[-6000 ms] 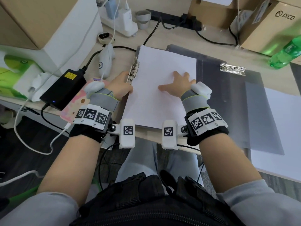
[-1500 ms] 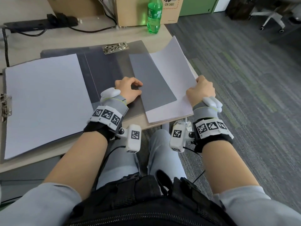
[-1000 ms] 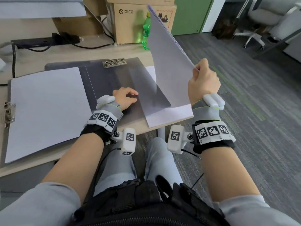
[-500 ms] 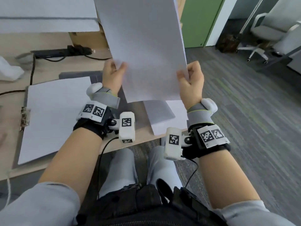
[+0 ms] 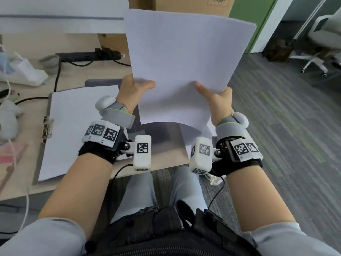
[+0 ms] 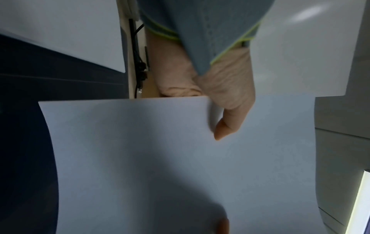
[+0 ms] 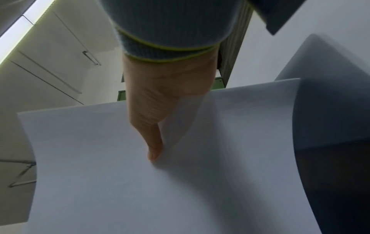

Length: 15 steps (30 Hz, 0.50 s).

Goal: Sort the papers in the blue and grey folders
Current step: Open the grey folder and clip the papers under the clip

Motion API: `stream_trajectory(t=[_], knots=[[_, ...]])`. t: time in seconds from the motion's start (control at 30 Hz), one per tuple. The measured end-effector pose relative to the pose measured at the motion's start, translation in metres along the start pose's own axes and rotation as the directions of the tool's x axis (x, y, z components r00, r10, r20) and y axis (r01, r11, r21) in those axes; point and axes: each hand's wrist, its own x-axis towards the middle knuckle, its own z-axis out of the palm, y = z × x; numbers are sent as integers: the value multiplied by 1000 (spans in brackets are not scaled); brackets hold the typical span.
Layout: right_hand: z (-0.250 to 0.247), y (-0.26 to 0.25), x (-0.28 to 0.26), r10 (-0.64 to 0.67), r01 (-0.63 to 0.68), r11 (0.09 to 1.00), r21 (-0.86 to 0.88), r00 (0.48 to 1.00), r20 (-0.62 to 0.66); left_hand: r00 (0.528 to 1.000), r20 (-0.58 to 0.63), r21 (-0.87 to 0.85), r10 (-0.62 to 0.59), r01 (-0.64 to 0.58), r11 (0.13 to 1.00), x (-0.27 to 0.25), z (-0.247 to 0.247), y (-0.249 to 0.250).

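Note:
A stack of blank white paper (image 5: 184, 67) stands upright in the air above the desk edge. My left hand (image 5: 134, 89) pinches its lower left edge, thumb on the near face. My right hand (image 5: 215, 100) grips its lower right edge the same way. The wrist views show each thumb pressed on the paper (image 6: 180, 166) (image 7: 180, 182). Under the lifted stack lies the open grey folder (image 5: 162, 133), with more white sheets (image 5: 208, 130) at its right. To the left lies a second folder with a metal clip (image 5: 47, 129) and a white sheet (image 5: 77, 126) on it.
A cardboard box (image 5: 177, 4) stands behind the stack. A black power strip (image 5: 88, 55) and cables lie at the back of the desk (image 5: 22, 178). White devices sit at the far left. Carpeted floor (image 5: 286, 135) and an office chair (image 5: 317, 52) are to the right.
My right hand lifted the paper off the grey folder's right side and my left hand joined it. Since half a second ago the stack has shifted right and stands more squarely in front of me.

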Motion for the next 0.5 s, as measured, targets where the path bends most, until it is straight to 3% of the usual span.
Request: stream_trajectory(t=[0.1, 0.3, 0.5], knots=[[8, 0, 1, -15, 15, 1000, 14, 1000, -25, 999, -47, -39, -4, 2, 999, 0, 2, -1], [17, 0, 26, 55, -54, 998, -44, 998, 13, 1000, 7, -96, -3, 3, 995, 16, -11, -3], [23, 40, 50, 349, -329, 905, -269, 937, 29, 967, -77, 198, -245, 255, 946, 35, -22, -45]])
